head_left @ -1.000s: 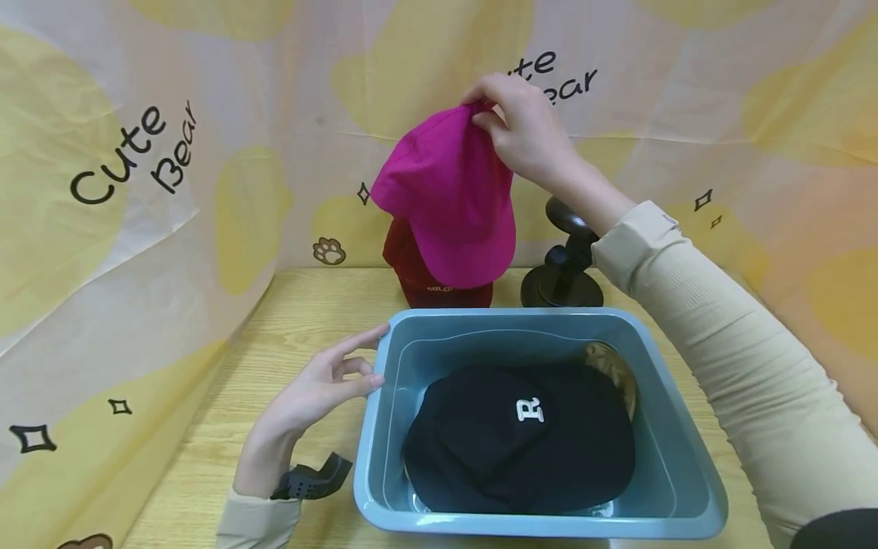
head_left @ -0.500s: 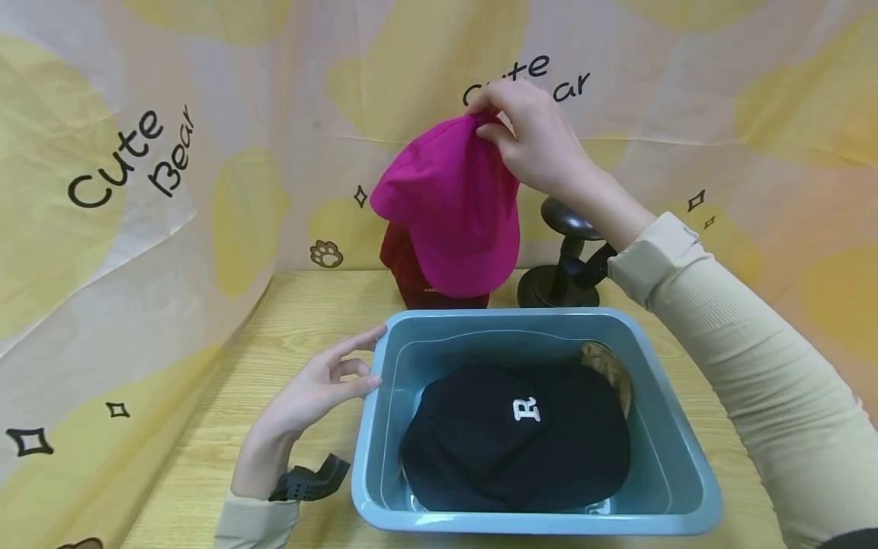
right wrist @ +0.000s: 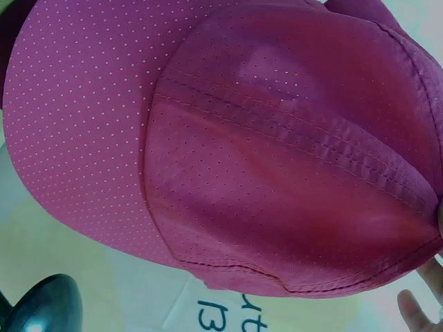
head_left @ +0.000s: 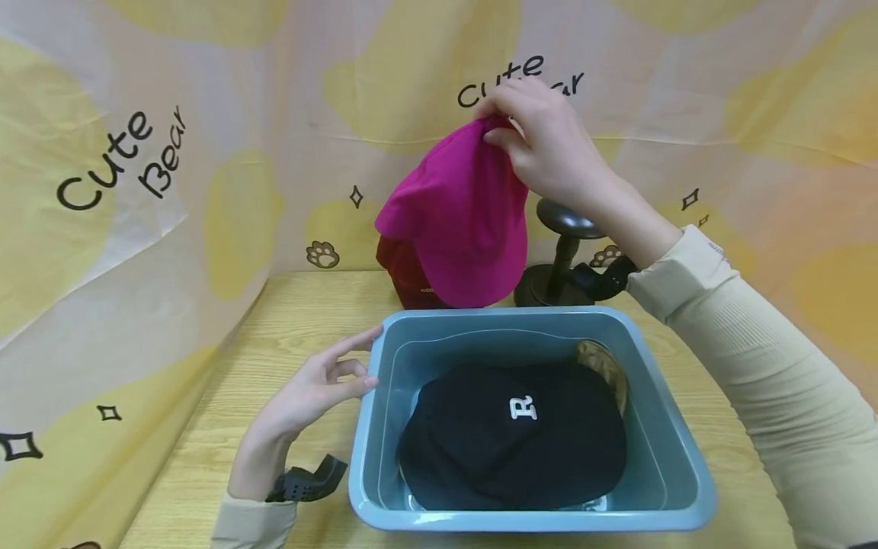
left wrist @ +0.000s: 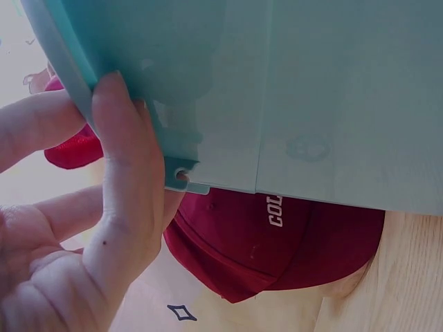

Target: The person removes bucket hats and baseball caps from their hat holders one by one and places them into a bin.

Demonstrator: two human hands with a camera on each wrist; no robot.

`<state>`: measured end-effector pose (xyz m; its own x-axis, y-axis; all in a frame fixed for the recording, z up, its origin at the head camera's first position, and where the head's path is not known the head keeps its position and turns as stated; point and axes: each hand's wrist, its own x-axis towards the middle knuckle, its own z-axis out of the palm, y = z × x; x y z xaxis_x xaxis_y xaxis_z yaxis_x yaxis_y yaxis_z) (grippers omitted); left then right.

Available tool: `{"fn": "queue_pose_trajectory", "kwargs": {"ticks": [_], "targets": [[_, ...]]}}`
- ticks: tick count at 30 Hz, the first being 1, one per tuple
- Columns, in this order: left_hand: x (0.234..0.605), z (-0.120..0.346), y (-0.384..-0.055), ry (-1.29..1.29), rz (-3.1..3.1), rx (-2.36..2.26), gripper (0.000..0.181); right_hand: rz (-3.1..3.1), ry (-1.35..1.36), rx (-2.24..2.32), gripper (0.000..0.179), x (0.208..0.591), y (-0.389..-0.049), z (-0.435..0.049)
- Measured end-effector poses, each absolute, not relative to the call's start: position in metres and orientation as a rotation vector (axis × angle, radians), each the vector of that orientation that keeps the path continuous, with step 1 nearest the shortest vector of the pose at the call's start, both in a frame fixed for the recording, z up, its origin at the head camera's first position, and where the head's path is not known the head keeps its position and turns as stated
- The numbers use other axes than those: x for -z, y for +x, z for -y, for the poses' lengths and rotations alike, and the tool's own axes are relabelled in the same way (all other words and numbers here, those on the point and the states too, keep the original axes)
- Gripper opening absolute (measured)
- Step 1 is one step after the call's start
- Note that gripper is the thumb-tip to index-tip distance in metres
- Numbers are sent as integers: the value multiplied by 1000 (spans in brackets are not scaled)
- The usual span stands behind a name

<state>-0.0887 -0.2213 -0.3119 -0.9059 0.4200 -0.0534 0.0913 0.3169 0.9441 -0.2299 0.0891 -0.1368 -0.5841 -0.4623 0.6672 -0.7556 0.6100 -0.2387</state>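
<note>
My right hand [head_left: 552, 141] pinches the top of a bright pink baseball cap [head_left: 463, 221], which hangs brim down beyond the tub. In the right wrist view the pink cap [right wrist: 291, 159] fills most of the picture, its brim dotted with tiny holes. My left hand [head_left: 312, 393] grips the left rim of a blue plastic tub [head_left: 370, 450]; the left wrist view shows its fingers [left wrist: 128, 152] under the rim against the outer wall. Inside the tub lie a black cap [head_left: 473, 442] with a white R and, partly hidden behind it, a tan-gold item [head_left: 604, 366].
Behind the tub stands a dark red cap [head_left: 405, 274] with lettering, partly covered by the pink cap. To its right is a black stand [head_left: 559, 255] with a rounded top. A patterned cloth [head_left: 247, 91] hangs at the back and left of the wooden table [head_left: 309, 297].
My right hand has brought the pink cap slightly down and to the right, its brim now overlapping the tub's far rim in the head view. The left hand keeps its place on the rim.
</note>
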Motion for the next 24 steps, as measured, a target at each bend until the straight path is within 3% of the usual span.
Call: {"fn": "queue_pose_trajectory", "kwargs": {"ticks": [24], "targets": [[312,224,-90,503,-2281,-1635,63,2171,1004,-718,18,134,-186,-114]]}}
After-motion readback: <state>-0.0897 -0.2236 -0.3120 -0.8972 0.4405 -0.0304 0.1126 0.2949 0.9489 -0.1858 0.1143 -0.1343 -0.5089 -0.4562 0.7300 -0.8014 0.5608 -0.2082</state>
